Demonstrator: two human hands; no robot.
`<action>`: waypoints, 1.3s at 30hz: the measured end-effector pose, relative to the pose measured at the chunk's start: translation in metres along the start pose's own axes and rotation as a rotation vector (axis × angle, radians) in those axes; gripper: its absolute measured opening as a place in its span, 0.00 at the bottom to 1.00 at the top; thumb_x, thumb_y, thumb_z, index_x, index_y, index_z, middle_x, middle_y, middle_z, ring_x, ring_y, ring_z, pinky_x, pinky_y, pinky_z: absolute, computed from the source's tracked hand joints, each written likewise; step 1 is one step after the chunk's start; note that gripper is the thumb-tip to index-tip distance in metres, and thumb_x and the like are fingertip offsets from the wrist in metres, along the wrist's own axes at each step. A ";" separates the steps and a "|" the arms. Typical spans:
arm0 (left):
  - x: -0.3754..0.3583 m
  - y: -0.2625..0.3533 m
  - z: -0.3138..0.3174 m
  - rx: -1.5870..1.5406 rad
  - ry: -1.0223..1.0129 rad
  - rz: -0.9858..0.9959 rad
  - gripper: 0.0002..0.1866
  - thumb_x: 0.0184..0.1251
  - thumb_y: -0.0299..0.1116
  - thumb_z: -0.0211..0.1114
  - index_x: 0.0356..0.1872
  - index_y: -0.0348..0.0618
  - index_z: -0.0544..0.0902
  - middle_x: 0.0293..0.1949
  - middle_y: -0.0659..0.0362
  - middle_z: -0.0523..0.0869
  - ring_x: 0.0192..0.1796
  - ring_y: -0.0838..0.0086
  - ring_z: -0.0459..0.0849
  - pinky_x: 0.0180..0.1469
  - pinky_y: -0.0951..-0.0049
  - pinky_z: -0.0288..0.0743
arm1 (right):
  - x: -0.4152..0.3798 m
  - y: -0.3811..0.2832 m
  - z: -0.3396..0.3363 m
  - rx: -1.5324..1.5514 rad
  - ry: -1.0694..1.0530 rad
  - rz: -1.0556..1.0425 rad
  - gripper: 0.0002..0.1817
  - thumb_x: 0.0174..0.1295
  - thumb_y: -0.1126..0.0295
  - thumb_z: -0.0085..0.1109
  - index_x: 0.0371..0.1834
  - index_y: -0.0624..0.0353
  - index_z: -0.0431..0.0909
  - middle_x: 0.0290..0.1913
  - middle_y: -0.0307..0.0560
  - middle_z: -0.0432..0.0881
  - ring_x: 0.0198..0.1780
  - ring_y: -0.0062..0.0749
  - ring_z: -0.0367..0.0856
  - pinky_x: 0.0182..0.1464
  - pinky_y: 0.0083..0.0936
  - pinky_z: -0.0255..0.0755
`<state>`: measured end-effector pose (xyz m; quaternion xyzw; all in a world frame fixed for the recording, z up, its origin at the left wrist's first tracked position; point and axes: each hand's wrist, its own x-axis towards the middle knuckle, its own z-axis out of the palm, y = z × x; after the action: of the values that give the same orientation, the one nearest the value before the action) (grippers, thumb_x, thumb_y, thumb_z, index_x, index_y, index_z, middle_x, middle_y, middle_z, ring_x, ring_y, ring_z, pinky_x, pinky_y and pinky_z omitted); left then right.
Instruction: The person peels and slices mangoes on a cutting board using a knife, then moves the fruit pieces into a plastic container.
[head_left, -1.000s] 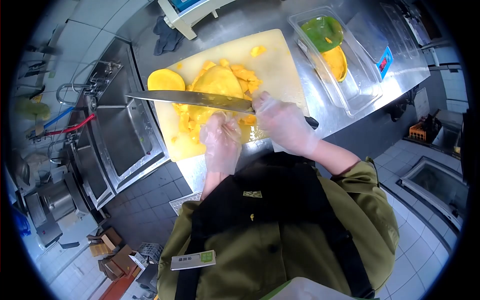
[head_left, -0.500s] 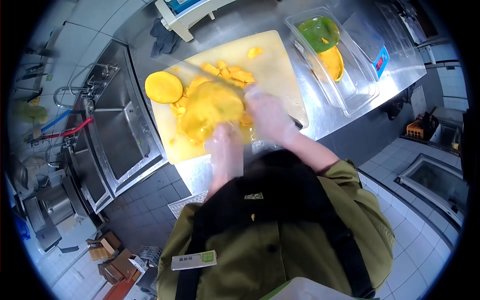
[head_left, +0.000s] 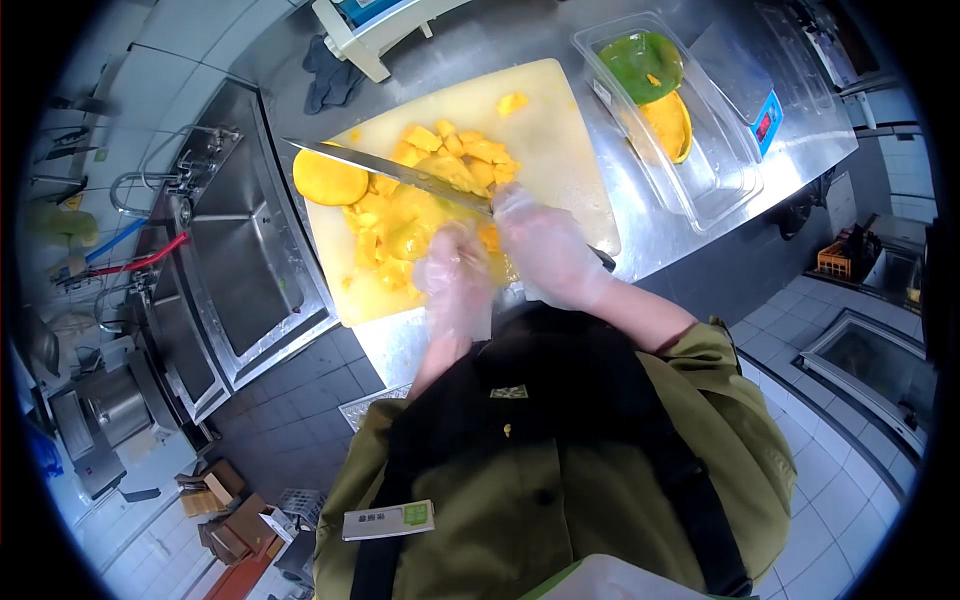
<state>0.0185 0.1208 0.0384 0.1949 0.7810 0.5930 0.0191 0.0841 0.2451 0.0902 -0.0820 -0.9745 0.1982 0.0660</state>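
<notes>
In a clear glove, my right hand (head_left: 552, 250) is closed round a knife (head_left: 400, 172), whose long blade points left across the cutting board. My left hand (head_left: 455, 282), also gloved, has its fingers closed on the near end of a peeled mango (head_left: 412, 228), just below the blade. Cut mango chunks (head_left: 468, 148) lie beyond the knife, and more sit left of my left hand. A rounded yellow mango half (head_left: 330, 180) rests at the board's left edge, partly behind the knife tip. The pale cutting board (head_left: 560, 130) is wet in places.
Right of the board stands a clear plastic tub (head_left: 712, 195) with green and yellow mango skins (head_left: 640, 68). A scale with a lit display (head_left: 766, 122) is beside it. A dark cloth (head_left: 330, 76) lies behind the board. A steel sink (head_left: 245, 275) is at the left.
The knife blade has come lower, toward me, and shows sharply where it was blurred. The mango by my left hand has dropped closer to the board. Both hands keep their holds.
</notes>
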 end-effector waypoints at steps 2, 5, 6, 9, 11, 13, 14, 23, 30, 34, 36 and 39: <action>-0.002 0.001 0.000 0.366 0.007 0.270 0.03 0.62 0.23 0.57 0.32 0.44 0.77 0.27 0.55 0.81 0.31 0.66 0.80 0.35 0.70 0.74 | 0.005 0.000 0.007 0.014 0.000 0.024 0.10 0.54 0.80 0.51 0.41 0.68 0.74 0.37 0.52 0.78 0.34 0.41 0.84 0.32 0.30 0.78; 0.002 0.003 -0.006 0.326 -0.030 0.221 0.04 0.60 0.22 0.58 0.32 0.44 0.77 0.26 0.54 0.80 0.29 0.62 0.80 0.33 0.70 0.74 | 0.008 0.007 0.022 0.102 0.155 -0.054 0.09 0.52 0.79 0.52 0.37 0.69 0.73 0.34 0.57 0.78 0.30 0.46 0.83 0.32 0.34 0.78; 0.000 -0.007 -0.009 0.211 -0.048 0.125 0.04 0.59 0.22 0.58 0.32 0.44 0.77 0.26 0.53 0.80 0.28 0.61 0.80 0.33 0.70 0.74 | 0.010 0.012 0.029 0.097 0.103 -0.020 0.08 0.53 0.80 0.51 0.37 0.69 0.73 0.34 0.58 0.78 0.31 0.47 0.82 0.32 0.35 0.77; 0.005 0.008 -0.015 0.129 -0.058 0.136 0.03 0.58 0.18 0.57 0.29 0.37 0.77 0.28 0.52 0.81 0.33 0.66 0.80 0.38 0.71 0.75 | 0.015 0.032 0.043 0.107 0.030 0.072 0.08 0.54 0.79 0.51 0.36 0.71 0.74 0.35 0.61 0.77 0.35 0.50 0.82 0.35 0.38 0.77; 0.008 0.016 -0.019 0.183 -0.082 0.172 0.03 0.57 0.16 0.57 0.26 0.34 0.77 0.29 0.52 0.82 0.35 0.69 0.80 0.39 0.71 0.75 | 0.015 0.047 0.042 0.151 0.077 0.090 0.08 0.56 0.78 0.50 0.36 0.71 0.74 0.36 0.63 0.77 0.38 0.51 0.81 0.37 0.39 0.77; 0.015 0.015 -0.025 0.258 -0.161 0.143 0.04 0.55 0.17 0.58 0.24 0.34 0.76 0.28 0.52 0.82 0.33 0.68 0.81 0.38 0.71 0.75 | 0.015 0.051 0.038 0.178 0.089 0.059 0.08 0.58 0.76 0.49 0.37 0.71 0.75 0.36 0.63 0.76 0.39 0.51 0.81 0.39 0.40 0.76; 0.018 0.013 -0.027 0.358 -0.166 0.212 0.04 0.55 0.17 0.58 0.23 0.34 0.75 0.27 0.51 0.81 0.32 0.67 0.80 0.37 0.71 0.74 | 0.016 0.052 0.036 0.193 0.098 0.044 0.09 0.59 0.76 0.48 0.37 0.71 0.75 0.36 0.64 0.76 0.40 0.52 0.81 0.39 0.40 0.76; 0.049 0.008 -0.030 0.026 -0.168 0.167 0.07 0.46 0.16 0.59 0.22 0.39 0.71 0.20 0.49 0.73 0.25 0.54 0.77 0.28 0.66 0.71 | 0.013 0.024 0.011 0.056 0.038 0.026 0.05 0.54 0.81 0.48 0.31 0.71 0.74 0.33 0.60 0.77 0.37 0.47 0.81 0.37 0.35 0.78; 0.048 -0.011 -0.044 -0.440 -0.231 -0.140 0.05 0.58 0.21 0.52 0.26 0.34 0.76 0.29 0.56 0.79 0.35 0.69 0.80 0.39 0.73 0.74 | 0.012 0.038 0.032 0.176 0.136 0.028 0.06 0.54 0.76 0.52 0.32 0.70 0.74 0.33 0.60 0.77 0.40 0.52 0.80 0.43 0.40 0.75; 0.059 -0.004 -0.062 -0.790 -0.338 -0.446 0.07 0.60 0.21 0.51 0.33 0.32 0.77 0.32 0.56 0.81 0.37 0.73 0.80 0.44 0.75 0.75 | 0.008 0.039 0.028 0.162 0.014 0.383 0.13 0.64 0.66 0.48 0.39 0.67 0.75 0.40 0.65 0.79 0.45 0.55 0.80 0.49 0.41 0.74; 0.071 -0.024 -0.070 -0.885 -0.434 -0.523 0.07 0.60 0.21 0.52 0.36 0.32 0.77 0.32 0.57 0.81 0.35 0.75 0.80 0.43 0.76 0.75 | 0.007 0.024 0.003 0.087 0.020 0.489 0.19 0.71 0.58 0.43 0.45 0.63 0.76 0.43 0.65 0.82 0.47 0.55 0.81 0.52 0.41 0.73; 0.081 0.000 -0.065 -0.956 -0.448 -0.643 0.02 0.60 0.19 0.55 0.32 0.33 0.77 0.31 0.58 0.82 0.33 0.75 0.80 0.40 0.79 0.75 | 0.010 0.002 -0.029 0.084 0.006 0.477 0.10 0.67 0.70 0.48 0.35 0.67 0.75 0.35 0.60 0.78 0.39 0.51 0.79 0.43 0.39 0.74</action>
<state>-0.0738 0.0878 0.0736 0.0396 0.4254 0.7866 0.4458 0.0797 0.2592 0.1170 -0.3078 -0.9182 0.2482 0.0235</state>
